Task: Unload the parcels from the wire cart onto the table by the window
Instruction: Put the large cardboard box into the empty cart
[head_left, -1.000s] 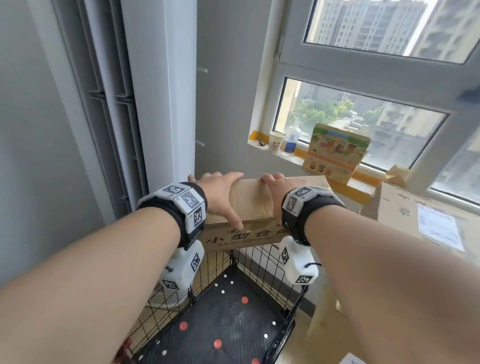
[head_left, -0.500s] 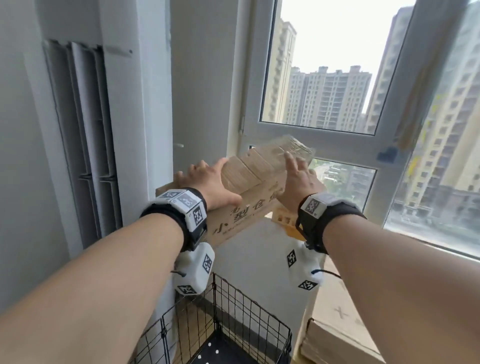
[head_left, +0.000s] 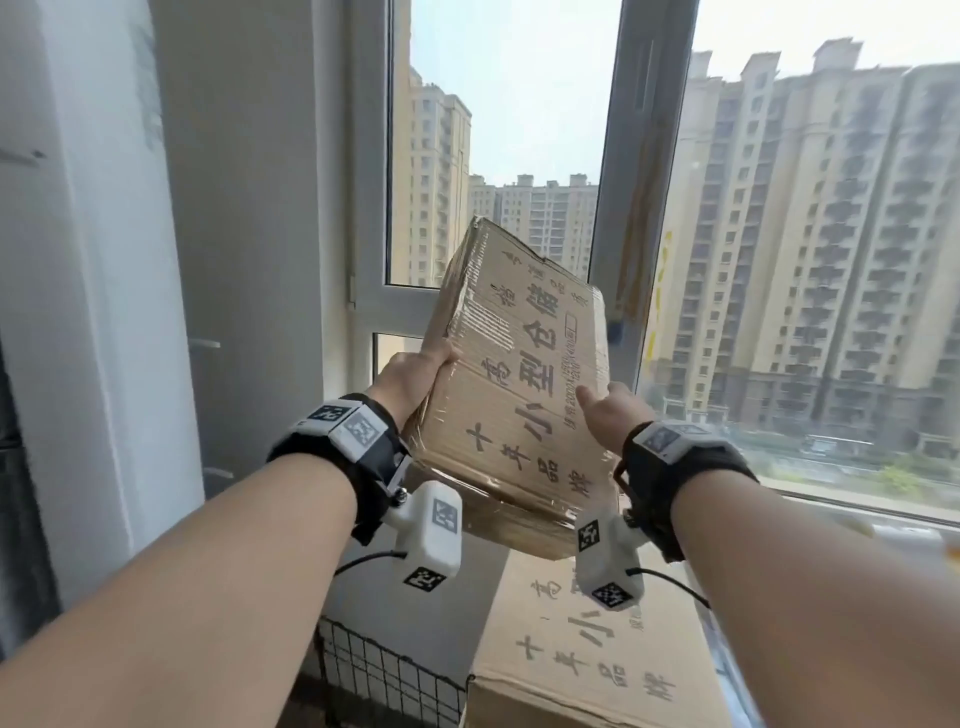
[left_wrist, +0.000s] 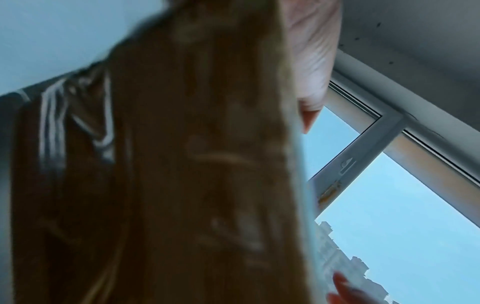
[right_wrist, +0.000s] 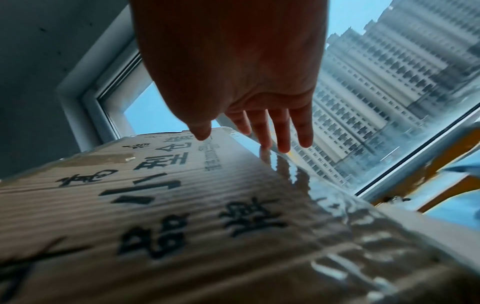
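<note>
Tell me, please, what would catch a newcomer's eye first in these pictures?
A printed cardboard box held up, tilted, between the left hand and right hand, in front of the window. Below it lies a second box, beside the wire cart.

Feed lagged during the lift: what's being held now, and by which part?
A cardboard parcel, raised and tilted, between both hands: left hand on its left side, right hand against its right side.

I see a brown corrugated parcel (head_left: 511, 395), black printed characters, glossy clear tape. Below it, a second box (head_left: 587, 660): same brown, same black print. Wire cart (head_left: 387, 675): black grid.
</note>
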